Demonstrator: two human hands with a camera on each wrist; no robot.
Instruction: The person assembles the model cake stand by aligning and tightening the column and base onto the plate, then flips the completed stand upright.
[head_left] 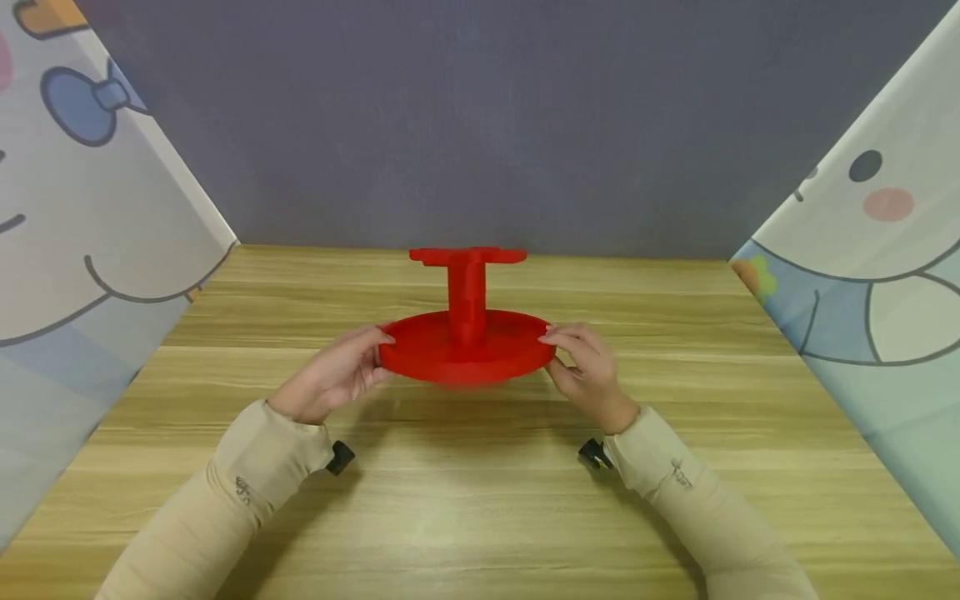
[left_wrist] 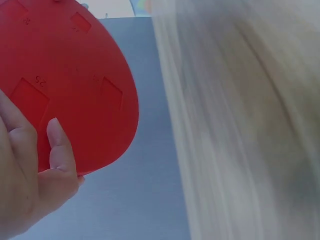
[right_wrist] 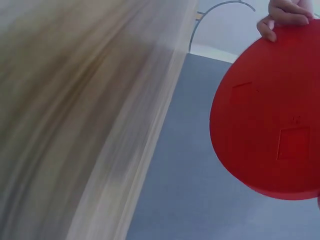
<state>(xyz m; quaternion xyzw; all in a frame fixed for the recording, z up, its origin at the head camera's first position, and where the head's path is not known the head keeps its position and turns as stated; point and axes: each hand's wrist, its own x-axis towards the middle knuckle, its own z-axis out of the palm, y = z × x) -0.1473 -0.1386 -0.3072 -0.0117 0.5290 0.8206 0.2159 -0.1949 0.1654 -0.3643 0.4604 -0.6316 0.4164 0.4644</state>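
Note:
A red stand (head_left: 468, 367) is held up over the table, upright. It has a round dish-like base with a raised rim, a central post (head_left: 467, 300) and a flat, uneven top piece (head_left: 468, 256). My left hand (head_left: 341, 375) grips the left side of the rim, thumb on top and fingers below. On the opposite side my right hand (head_left: 588, 371) pinches the rim. From below, the left wrist view shows the base's underside (left_wrist: 100, 65) with square recesses and small numbers. In the right wrist view the left hand (right_wrist: 287, 15) appears at the far edge of the base.
Beneath the stand lies a wood-grain table (head_left: 465, 517). A dark grey panel (head_left: 480, 125) rises along its back edge. Cartoon-printed panels (head_left: 150, 225) flank it left and right. A small black device (head_left: 341, 458) sticks out from each sleeve cuff.

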